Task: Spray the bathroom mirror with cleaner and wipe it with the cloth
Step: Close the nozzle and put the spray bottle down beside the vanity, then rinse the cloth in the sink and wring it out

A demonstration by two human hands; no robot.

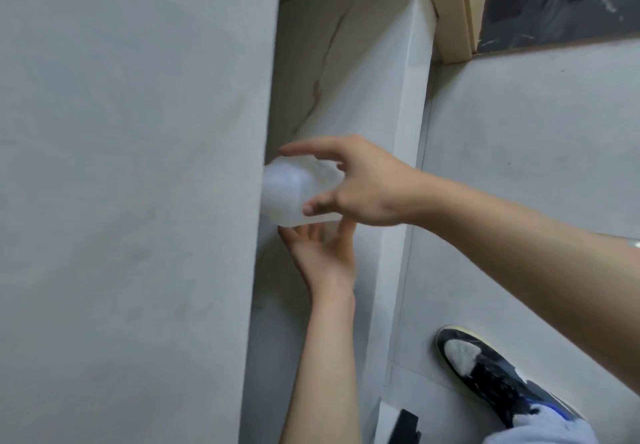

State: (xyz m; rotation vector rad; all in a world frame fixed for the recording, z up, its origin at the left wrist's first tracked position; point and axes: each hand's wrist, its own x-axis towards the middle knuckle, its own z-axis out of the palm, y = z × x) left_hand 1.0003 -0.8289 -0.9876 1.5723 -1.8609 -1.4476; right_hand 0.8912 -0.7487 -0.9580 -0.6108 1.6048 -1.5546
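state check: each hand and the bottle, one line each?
bottle: translucent white, lying sideways in mid-air, blurred; top end not visible
right hand: over the bottle, fingers spread and curved around it, thumb on its near side
left hand: below the bottle, palm up, fingers relaxed, fingertips at its underside

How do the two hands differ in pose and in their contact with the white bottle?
The right hand reaches in from the right, knuckles up, with fingers spread over the white bottle and thumb against its side. The left hand comes from below, palm up, fingers loosely open under the bottle; motion blur hides whether it touches. Both are bare and meet at the bottle beside the grey wall.
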